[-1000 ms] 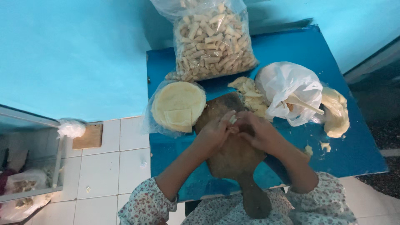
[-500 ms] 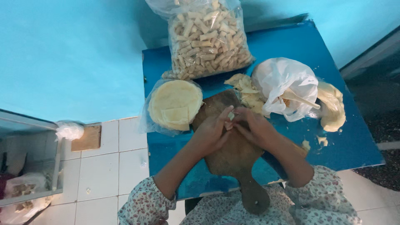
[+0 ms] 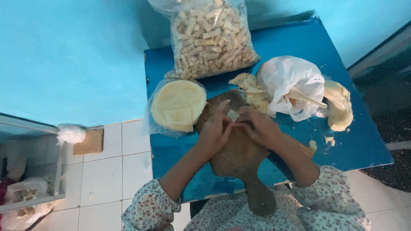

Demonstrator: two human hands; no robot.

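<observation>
Pale dough, a small wrapper piece (image 3: 232,114), is pinched between the fingertips of both hands, the left hand (image 3: 214,130) and right hand (image 3: 257,126) pressed close together above the wooden board (image 3: 239,158) on the blue desk (image 3: 364,145). Left of the board, a round stack of wrappers (image 3: 177,105) is seen in plastic. Beyond the board, a clear bag of rolls (image 3: 209,36) is set; to its right, a white plastic bag (image 3: 287,83).

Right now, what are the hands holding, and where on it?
Both hands, left hand and right hand, pinch a small pale pastry piece between their fingertips, at its edges, over the wooden board.
</observation>
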